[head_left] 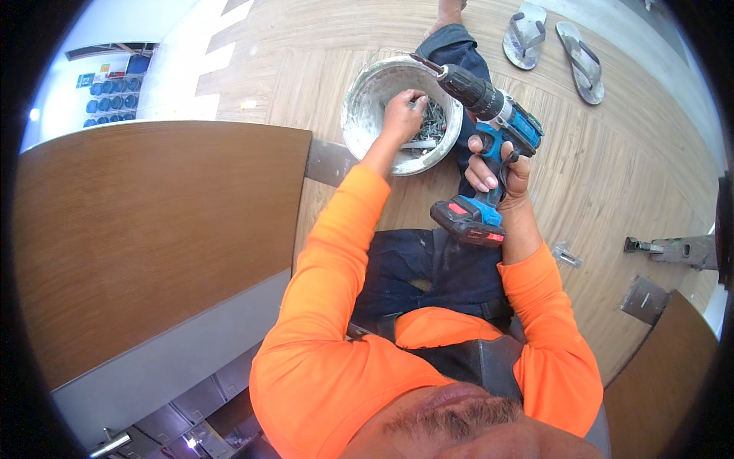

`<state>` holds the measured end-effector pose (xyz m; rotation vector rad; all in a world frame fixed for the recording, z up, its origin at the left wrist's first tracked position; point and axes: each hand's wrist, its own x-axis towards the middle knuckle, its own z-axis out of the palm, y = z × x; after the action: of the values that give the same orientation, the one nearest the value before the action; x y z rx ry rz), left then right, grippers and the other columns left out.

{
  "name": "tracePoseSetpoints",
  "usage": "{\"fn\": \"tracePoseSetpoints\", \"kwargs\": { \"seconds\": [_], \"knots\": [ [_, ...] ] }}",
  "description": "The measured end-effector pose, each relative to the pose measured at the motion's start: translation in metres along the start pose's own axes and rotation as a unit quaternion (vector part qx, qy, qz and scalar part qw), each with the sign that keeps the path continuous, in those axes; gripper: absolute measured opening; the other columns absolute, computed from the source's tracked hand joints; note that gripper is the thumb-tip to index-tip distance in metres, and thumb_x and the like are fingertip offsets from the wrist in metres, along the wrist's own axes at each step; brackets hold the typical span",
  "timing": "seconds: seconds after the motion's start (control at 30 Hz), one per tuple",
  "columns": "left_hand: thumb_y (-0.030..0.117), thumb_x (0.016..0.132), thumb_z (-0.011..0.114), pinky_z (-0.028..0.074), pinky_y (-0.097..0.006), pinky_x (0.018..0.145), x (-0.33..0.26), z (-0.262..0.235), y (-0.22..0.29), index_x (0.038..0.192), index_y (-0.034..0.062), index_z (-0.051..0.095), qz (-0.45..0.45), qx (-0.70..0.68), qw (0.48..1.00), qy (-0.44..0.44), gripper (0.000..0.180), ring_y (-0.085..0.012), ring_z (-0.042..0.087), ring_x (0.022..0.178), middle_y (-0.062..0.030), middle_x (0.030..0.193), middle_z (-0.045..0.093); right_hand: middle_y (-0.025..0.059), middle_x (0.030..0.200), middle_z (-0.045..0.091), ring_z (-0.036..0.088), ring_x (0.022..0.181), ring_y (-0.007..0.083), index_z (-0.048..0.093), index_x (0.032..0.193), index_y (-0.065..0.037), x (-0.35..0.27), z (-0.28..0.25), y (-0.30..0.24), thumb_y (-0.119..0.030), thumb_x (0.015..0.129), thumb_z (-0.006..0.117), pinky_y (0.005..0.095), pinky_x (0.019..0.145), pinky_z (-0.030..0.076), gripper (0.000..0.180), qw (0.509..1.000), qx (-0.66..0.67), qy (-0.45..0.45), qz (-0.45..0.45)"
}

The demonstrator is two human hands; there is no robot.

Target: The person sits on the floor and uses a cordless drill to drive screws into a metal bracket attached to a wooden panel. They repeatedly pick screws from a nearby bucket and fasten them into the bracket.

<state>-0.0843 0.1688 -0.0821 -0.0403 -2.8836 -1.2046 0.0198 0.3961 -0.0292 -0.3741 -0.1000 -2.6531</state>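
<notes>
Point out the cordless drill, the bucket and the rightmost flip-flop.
Cordless drill [523,126], head view: blue motor housing.
Bucket [365,105], head view: inner left wall.
Rightmost flip-flop [579,63], head view: middle of its length.

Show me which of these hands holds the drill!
The right hand, wrapped around the drill by its grip; the left hand is over the bucket instead.

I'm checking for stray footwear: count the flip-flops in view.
2. The left flip-flop lies at the picture's upper right, beyond the drill; the right flip-flop lies just beside it. No others show.
</notes>
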Motion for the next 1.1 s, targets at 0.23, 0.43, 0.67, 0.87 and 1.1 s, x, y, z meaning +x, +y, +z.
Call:
{"fn": "tracePoseSetpoints", "kwargs": {
  "seconds": [0.23,0.43,0.67,0.87,1.1],
  "knots": [
    [0.025,0.102,0.056,0.054,-0.031,0.060,-0.056,-0.047,0.028,0.118,0.0137,0.058,-0.151,-0.605,0.779,-0.072,0.019,-0.0110,0.061,0.067,-0.0034,0.102,0.066,0.0224,0.121,0.062,0.056,0.061,0.0157,0.045,0.131,0.006,-0.002,-0.003,-0.003,-0.026,0.098,0.059,0.0306,0.057,0.046,0.048,1.000,0.008,-0.012,0.005],
    [0.023,0.103,0.053,0.058,-0.036,0.065,-0.092,-0.072,0.034,0.120,0.0158,0.056,-0.092,-0.681,0.721,-0.089,0.019,-0.0144,0.064,0.069,-0.0044,0.100,0.068,0.0236,0.124,0.062,0.056,0.062,0.0163,0.042,0.135,0.004,-0.001,-0.010,-0.003,-0.025,0.098,0.059,0.0310,0.057,0.046,0.050,1.000,-0.004,-0.010,0.013],
    [0.021,0.101,0.059,0.059,-0.033,0.061,-0.094,-0.083,0.051,0.119,0.0093,0.058,-0.146,-0.498,0.855,0.000,0.022,-0.0175,0.070,0.071,-0.0129,0.100,0.071,0.0238,0.125,0.062,0.056,0.064,0.0178,0.040,0.139,0.001,-0.001,-0.006,-0.004,-0.025,0.099,0.058,0.0323,0.058,0.046,0.051,1.000,-0.011,0.003,0.015],
    [0.022,0.089,0.071,0.056,-0.035,0.066,-0.065,-0.074,0.017,0.106,0.0048,0.074,-0.032,0.030,0.999,-0.010,0.024,-0.0219,0.069,0.067,-0.0129,0.097,0.073,0.0229,0.124,0.062,0.056,0.063,0.0163,0.037,0.141,0.003,0.001,0.001,-0.002,-0.028,0.100,0.058,0.0311,0.059,0.046,0.055,1.000,0.013,-0.006,0.008],
    [0.031,0.087,0.069,0.052,-0.040,0.091,-0.021,-0.036,0.013,0.119,0.0195,0.072,-0.085,0.189,0.965,-0.159,0.035,-0.0306,0.066,0.108,-0.0188,0.115,0.069,0.0230,0.123,0.062,0.056,0.063,0.0160,0.042,0.137,0.005,0.000,-0.007,-0.003,-0.028,0.101,0.055,0.0310,0.058,0.046,0.051,1.000,0.016,-0.002,0.006]
  ]
}}
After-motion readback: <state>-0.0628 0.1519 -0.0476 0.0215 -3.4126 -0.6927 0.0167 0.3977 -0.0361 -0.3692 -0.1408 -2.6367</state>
